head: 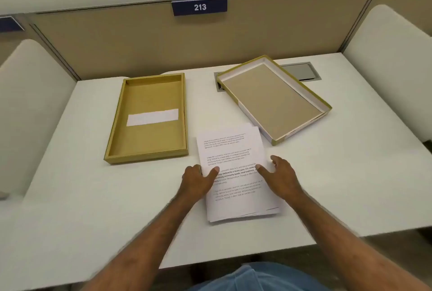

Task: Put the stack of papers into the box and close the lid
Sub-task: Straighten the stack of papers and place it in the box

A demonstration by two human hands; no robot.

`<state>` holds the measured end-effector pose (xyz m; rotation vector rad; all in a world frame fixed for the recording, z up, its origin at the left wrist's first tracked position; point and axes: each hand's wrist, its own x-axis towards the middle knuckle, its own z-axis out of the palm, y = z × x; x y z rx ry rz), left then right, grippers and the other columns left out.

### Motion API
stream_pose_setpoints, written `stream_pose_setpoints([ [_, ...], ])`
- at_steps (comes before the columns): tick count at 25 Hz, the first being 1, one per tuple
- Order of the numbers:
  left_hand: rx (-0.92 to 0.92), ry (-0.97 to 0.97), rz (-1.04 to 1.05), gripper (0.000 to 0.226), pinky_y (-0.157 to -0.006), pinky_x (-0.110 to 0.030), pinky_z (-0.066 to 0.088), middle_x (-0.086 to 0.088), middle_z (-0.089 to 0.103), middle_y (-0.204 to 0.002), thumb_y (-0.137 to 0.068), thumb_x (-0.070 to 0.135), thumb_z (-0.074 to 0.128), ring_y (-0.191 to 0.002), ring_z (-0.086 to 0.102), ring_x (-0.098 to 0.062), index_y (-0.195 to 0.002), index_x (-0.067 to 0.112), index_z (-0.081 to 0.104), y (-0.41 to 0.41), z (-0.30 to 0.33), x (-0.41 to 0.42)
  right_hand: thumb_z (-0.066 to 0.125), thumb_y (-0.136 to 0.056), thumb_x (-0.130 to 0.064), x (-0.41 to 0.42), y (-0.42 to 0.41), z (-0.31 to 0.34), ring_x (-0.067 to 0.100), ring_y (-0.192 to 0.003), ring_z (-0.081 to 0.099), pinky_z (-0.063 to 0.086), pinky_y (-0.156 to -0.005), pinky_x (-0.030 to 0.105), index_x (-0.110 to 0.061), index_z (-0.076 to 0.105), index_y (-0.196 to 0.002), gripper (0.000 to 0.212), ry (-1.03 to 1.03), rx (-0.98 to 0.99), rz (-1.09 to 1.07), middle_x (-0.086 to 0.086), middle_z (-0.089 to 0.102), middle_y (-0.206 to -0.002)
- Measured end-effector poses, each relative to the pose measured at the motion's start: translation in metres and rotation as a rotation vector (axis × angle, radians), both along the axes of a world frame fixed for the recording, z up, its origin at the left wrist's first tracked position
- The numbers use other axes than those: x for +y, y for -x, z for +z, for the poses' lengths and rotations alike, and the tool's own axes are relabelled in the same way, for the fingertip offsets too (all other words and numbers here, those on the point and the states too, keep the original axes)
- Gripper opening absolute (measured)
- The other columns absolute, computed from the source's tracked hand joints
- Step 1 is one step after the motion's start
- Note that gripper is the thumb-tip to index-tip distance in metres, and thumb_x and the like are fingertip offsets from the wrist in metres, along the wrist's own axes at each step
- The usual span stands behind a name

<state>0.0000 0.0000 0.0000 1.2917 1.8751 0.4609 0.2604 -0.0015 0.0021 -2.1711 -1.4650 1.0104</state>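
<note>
A stack of printed white papers (236,150) lies on the white desk, slightly fanned at its near edge. My left hand (196,179) grips the stack's left edge, thumb on top. My right hand (281,177) holds the right edge, thumb pressing the top sheet. To the left lies an open gold box (149,94) with a white strip on its floor. The gold-rimmed lid (272,98) rests upside down at the back right, turned at an angle, its near corner close to the papers.
A grey cable hatch (301,71) is set into the desk (93,197) behind the lid, partly covered by it. A beige partition with a "213" sign (199,6) closes the back. White curved side panels (392,61) flank the desk.
</note>
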Motion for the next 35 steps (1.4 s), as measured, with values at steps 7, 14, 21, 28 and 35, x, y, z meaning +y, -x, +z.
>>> stream_pose_setpoints([
  [7, -0.058, 0.046, 0.113, 0.047, -0.053, -0.025, 0.038, 0.002, 0.064, -0.077, -0.094, 0.052, 0.071, -0.069, 0.058, -0.017, -0.069, 0.016, 0.056, -0.013, 0.003, 0.008, 0.07, -0.097, -0.055, 0.005, 0.008, -0.002, 0.034, -0.146, 0.054, 0.043, -0.119, 0.045, -0.007, 0.045, -0.16, 0.083, 0.006, 0.078, -0.028, 0.014, 0.055, -0.16],
  [14, -0.319, 0.206, 0.306, 0.05, -0.06, -0.025, 0.047, -0.012, 0.08, -0.111, -0.087, 0.038, 0.085, -0.082, 0.07, -0.021, -0.117, -0.001, 0.075, -0.012, 0.002, 0.023, 0.081, -0.088, -0.055, 0.023, 0.0, -0.011, 0.034, -0.108, 0.07, 0.055, -0.093, 0.041, -0.005, 0.073, -0.116, 0.058, 0.143, 0.243, -0.219, 0.017, 0.073, -0.124],
  [21, -0.477, 0.28, 0.438, 0.047, -0.069, -0.034, 0.06, -0.015, 0.08, -0.11, -0.085, 0.023, 0.088, -0.086, 0.077, -0.028, -0.122, -0.001, 0.072, -0.014, 0.001, 0.031, 0.085, -0.086, -0.052, 0.043, 0.004, -0.001, 0.042, -0.111, 0.075, 0.06, -0.101, 0.058, -0.002, 0.069, -0.132, 0.07, 0.298, 0.428, -0.268, 0.02, 0.075, -0.127],
  [28, -0.573, 0.262, 0.518, 0.033, -0.086, -0.049, 0.064, -0.024, 0.08, -0.111, -0.09, 0.015, 0.08, -0.099, 0.079, -0.043, -0.116, -0.004, 0.073, -0.019, -0.003, 0.034, 0.079, -0.093, -0.05, 0.047, 0.003, 0.004, 0.04, -0.105, 0.078, 0.062, -0.098, 0.056, -0.003, 0.066, -0.132, 0.063, 0.291, 0.497, -0.278, 0.018, 0.079, -0.122],
  [35, -0.636, 0.295, 0.544, 0.04, -0.094, -0.053, 0.063, -0.023, 0.079, -0.115, -0.089, 0.019, 0.084, -0.104, 0.078, -0.042, -0.121, -0.003, 0.073, -0.024, -0.012, 0.034, 0.082, -0.092, -0.047, 0.041, -0.008, 0.001, 0.028, -0.092, 0.083, 0.065, -0.074, 0.038, -0.011, 0.078, -0.117, 0.043, 0.343, 0.613, -0.184, 0.006, 0.087, -0.102],
])
